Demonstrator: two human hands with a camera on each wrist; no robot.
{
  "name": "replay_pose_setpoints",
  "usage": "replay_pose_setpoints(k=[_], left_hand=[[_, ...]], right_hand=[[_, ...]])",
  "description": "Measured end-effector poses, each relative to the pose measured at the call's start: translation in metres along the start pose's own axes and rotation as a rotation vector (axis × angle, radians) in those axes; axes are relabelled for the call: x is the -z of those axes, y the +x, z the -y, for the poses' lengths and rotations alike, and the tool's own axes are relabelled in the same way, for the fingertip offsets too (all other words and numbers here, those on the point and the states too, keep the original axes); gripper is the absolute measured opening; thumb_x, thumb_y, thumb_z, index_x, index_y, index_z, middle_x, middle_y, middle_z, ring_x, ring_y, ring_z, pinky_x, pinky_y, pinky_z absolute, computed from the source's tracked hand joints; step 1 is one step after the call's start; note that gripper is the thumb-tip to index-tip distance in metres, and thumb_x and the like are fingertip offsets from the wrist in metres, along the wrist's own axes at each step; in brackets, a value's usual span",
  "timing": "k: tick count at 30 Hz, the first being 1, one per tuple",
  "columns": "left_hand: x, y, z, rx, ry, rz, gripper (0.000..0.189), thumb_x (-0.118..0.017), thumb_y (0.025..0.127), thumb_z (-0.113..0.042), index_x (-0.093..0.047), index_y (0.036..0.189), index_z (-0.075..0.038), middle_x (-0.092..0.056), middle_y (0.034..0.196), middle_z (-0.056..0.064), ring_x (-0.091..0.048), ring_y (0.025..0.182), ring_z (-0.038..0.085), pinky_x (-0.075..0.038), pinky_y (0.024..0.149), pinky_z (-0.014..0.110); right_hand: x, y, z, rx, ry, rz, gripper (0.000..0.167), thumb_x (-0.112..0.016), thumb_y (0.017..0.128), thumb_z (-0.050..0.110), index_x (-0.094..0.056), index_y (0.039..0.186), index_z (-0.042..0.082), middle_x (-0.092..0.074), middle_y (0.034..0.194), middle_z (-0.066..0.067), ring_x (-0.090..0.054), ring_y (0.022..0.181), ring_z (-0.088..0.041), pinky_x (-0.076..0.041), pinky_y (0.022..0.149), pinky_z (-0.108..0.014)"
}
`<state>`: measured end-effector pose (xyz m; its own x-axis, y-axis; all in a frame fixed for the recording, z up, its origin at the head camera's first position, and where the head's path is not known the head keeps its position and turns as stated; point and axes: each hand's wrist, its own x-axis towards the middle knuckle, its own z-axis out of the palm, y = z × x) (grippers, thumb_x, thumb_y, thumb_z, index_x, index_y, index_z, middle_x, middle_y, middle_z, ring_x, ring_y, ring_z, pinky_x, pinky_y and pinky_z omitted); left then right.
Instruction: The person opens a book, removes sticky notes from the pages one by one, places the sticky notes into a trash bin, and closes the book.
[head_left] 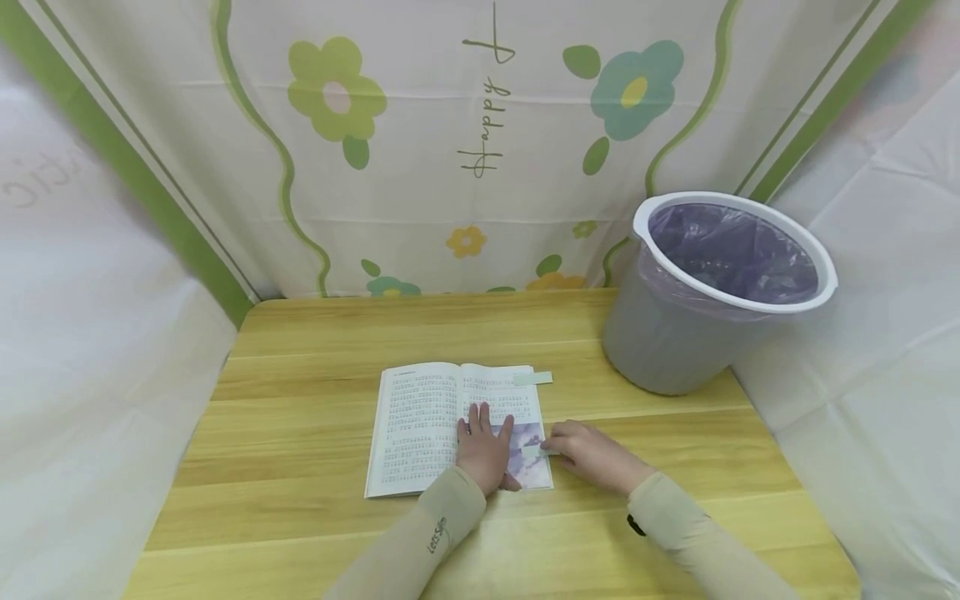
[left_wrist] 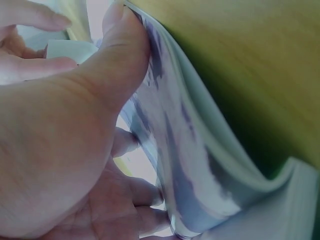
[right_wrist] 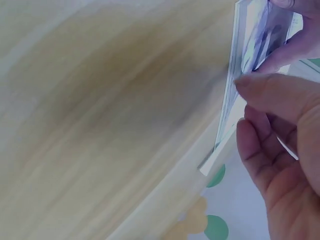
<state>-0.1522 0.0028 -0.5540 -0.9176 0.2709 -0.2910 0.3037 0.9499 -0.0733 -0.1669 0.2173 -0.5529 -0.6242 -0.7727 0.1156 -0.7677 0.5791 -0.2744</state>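
Observation:
An open book (head_left: 420, 425) lies on the wooden table, with printed text on both pages and a purple-and-white picture (head_left: 531, 473) low on the right page. My left hand (head_left: 482, 450) rests on that page, fingers spread and thumb along the lower edge. At the book's right edge, my right hand (head_left: 596, 457) pinches a pale sticky tab (head_left: 532, 452), which lies partly over the picture. The left wrist view shows the same tab (left_wrist: 70, 51) between the right fingers. Higher up, another pale green sticky tab (head_left: 534, 378) sticks out past the page edge.
A grey bin (head_left: 675, 333) with a white rim and purple liner stands at the table's back right. Floral cloth (head_left: 480, 208) hangs behind the table (head_left: 300, 400), and white cloth lines both sides.

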Motion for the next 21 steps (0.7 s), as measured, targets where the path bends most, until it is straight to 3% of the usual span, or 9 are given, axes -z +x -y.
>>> replay_pose_setpoints(k=[6, 10, 15, 21], left_hand=[[-0.0004, -0.0002, 0.001, -0.004, -0.02, 0.002, 0.116, -0.07, 0.06, -0.074, -0.031, 0.157, -0.024, -0.026, 0.157, 0.027, -0.022, 0.144, 0.045, -0.03, 0.113, 0.055], [-0.0006, 0.0001, 0.0012, -0.007, -0.037, -0.001, 0.116, -0.071, 0.06, -0.073, -0.032, 0.157, -0.023, -0.026, 0.157, 0.028, -0.022, 0.144, 0.045, -0.03, 0.113, 0.056], [0.0, 0.0006, 0.0009, -0.007, -0.048, 0.003, 0.115, -0.072, 0.061, -0.071, -0.032, 0.157, -0.022, -0.025, 0.157, 0.028, -0.022, 0.144, 0.045, -0.029, 0.113, 0.056], [0.0, 0.0008, 0.0011, -0.003, -0.051, 0.013, 0.116, -0.072, 0.061, -0.072, -0.03, 0.157, -0.023, -0.024, 0.157, 0.028, -0.02, 0.145, 0.045, -0.028, 0.113, 0.056]], right_hand=[[0.0026, 0.005, 0.0006, 0.082, -0.126, -0.078, 0.009, -0.078, 0.083, 0.003, -0.076, 0.09, 0.008, -0.06, 0.082, 0.005, -0.055, 0.074, -0.008, -0.053, 0.069, -0.024], [0.0007, 0.0071, -0.0036, 0.112, -0.191, -0.156, 0.008, -0.082, 0.081, 0.01, -0.075, 0.085, 0.012, -0.058, 0.077, 0.007, -0.052, 0.07, -0.008, -0.052, 0.067, -0.026], [0.0015, 0.0061, -0.0078, 0.078, -0.138, -0.224, 0.009, -0.082, 0.081, 0.014, -0.076, 0.088, 0.014, -0.062, 0.082, 0.008, -0.054, 0.075, -0.009, -0.052, 0.067, -0.027], [0.0044, 0.0047, -0.0075, 0.005, -0.1, -0.215, 0.007, -0.08, 0.084, 0.017, -0.076, 0.09, 0.014, -0.066, 0.089, 0.005, -0.058, 0.084, -0.012, -0.054, 0.075, -0.031]])
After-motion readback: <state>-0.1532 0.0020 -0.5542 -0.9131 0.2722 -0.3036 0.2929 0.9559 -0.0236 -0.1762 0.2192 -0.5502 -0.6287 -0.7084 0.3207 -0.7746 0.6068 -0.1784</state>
